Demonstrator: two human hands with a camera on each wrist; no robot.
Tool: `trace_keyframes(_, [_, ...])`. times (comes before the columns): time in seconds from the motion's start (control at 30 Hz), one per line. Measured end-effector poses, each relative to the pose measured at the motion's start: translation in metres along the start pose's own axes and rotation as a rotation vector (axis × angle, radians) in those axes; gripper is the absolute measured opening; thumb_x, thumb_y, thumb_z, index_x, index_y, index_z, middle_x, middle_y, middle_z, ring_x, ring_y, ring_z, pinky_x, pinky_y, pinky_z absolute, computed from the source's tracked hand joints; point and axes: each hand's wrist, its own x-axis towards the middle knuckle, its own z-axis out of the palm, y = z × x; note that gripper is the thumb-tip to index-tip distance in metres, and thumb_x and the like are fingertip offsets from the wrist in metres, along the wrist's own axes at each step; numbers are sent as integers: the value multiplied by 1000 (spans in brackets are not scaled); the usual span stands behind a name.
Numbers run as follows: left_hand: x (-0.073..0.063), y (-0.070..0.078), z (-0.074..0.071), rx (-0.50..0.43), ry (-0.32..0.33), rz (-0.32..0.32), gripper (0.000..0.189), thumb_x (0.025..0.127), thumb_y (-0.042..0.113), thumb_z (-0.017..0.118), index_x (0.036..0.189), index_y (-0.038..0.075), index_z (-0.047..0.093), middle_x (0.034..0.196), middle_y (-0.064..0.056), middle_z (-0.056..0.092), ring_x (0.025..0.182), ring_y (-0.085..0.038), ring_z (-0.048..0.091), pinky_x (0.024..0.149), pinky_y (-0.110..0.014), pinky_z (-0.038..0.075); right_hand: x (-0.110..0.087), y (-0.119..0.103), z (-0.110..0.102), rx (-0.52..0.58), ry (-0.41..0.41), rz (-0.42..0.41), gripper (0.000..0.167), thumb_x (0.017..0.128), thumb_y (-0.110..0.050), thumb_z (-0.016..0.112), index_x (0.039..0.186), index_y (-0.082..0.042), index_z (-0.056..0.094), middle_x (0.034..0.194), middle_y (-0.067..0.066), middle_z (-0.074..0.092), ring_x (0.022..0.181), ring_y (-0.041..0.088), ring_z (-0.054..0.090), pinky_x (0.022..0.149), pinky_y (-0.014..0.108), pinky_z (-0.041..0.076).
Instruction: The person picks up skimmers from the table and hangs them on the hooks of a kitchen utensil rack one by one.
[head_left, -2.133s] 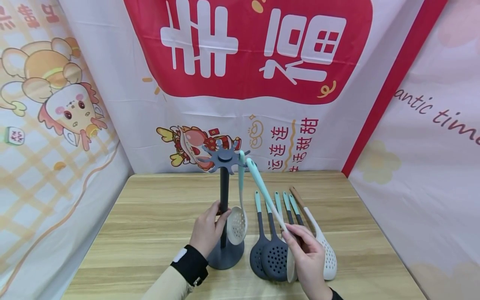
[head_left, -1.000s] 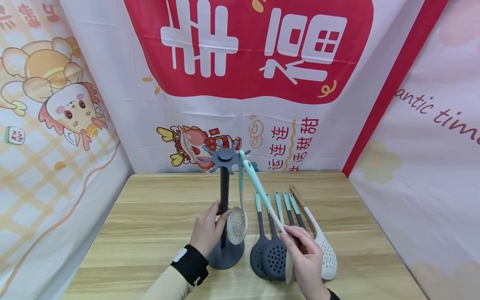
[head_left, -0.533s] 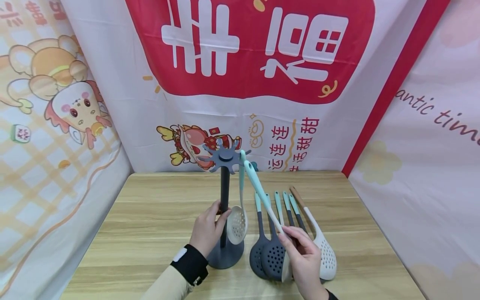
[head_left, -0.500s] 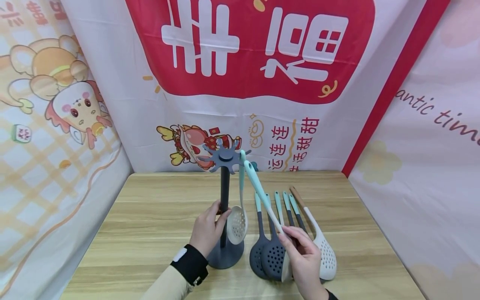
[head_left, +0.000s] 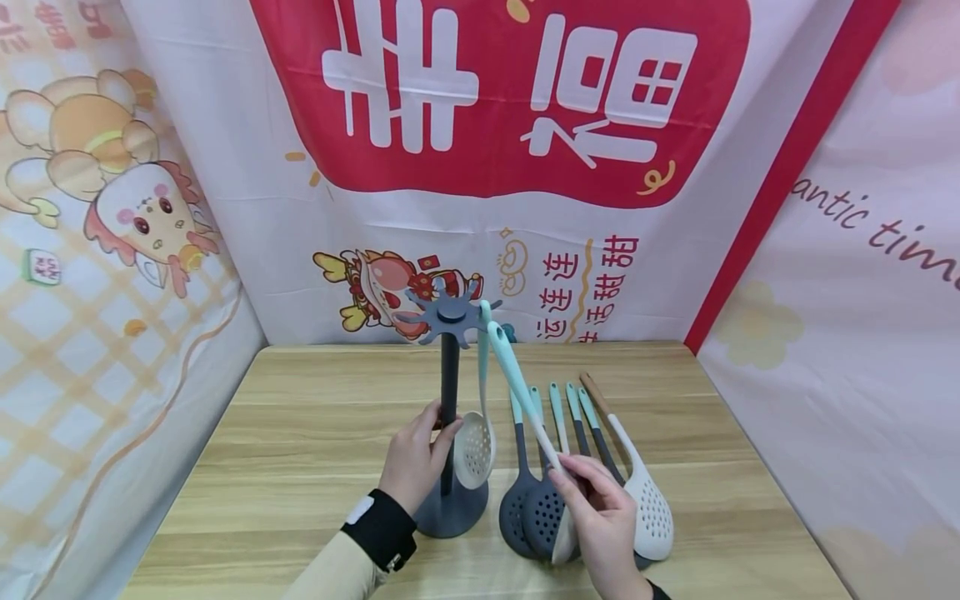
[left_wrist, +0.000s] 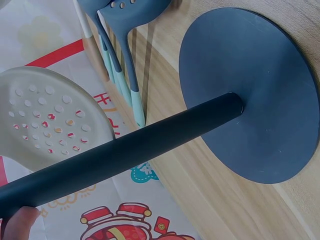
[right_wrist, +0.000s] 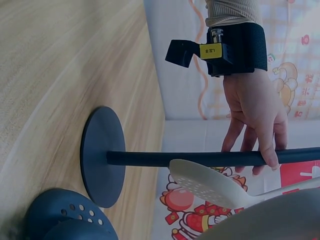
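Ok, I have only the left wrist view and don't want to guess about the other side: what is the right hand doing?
Observer: The right hand holds a pale, mint-handled utensil at a slant.

Operator: And the dark grey cylindrical post runs out of my picture. What tops it?

Observer: A blue-grey, star-shaped hook ring, as the head view shows.

Operator: I can see the head of a pale strainer spoon with round holes. What is at its far end?

Observer: A slim mint-green handle, running up to the hook ring.
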Motion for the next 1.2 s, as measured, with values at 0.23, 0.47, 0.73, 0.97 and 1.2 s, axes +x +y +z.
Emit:
trace_keyframes(0.23, [-1, -1, -1, -8, -5, -4, 22, 99, 19, 62, 117, 7, 60, 99, -6, 72, 95, -24, 72, 70, -32, 63, -3, 3, 6, 56, -10, -38, 23, 82, 13, 70, 105, 14, 68, 95, 1, 71, 86, 9, 68, 74, 18, 59])
trace_keyframes(0.47, [-1, 1, 0, -2, -2, -19, 23, 99, 20, 62, 117, 7, 61, 99, -6, 73, 95, -24, 72, 70, -32, 63, -4, 4, 9, 36, -17, 1, 24, 82, 9, 73, 106, 11, 70, 96, 0, 71, 87, 10, 69, 78, 19, 60])
trace_keyframes(0.73, [-1, 1, 2, 8, 9, -9, 22, 98, 21, 63, 115, 7, 61, 97, -6, 73, 94, -24, 72, 69, -32, 63, -4, 6, 11, -3, -18, 61, 25, 83, 8, 72, 107, 8, 71, 95, -1, 72, 84, 9, 68, 76, 19, 59])
trace_keyframes(0.97, [-1, 0, 2, 8, 15, 13, 22, 97, 20, 64, 114, 7, 61, 96, -7, 73, 93, -25, 73, 68, -32, 63, -4, 5, 15, -39, -19, 114, 25, 84, 2, 74, 109, 2, 72, 98, -1, 73, 87, 11, 69, 80, 22, 60])
trace_keyframes(1.2, [-1, 0, 0, -3, -3, -13, 22, 99, 21, 62, 116, 9, 60, 98, -6, 72, 96, -25, 73, 70, -33, 63, -4, 6, 19, -27, -25, 92, 26, 83, 3, 75, 109, 3, 72, 97, -2, 73, 87, 10, 69, 79, 20, 60])
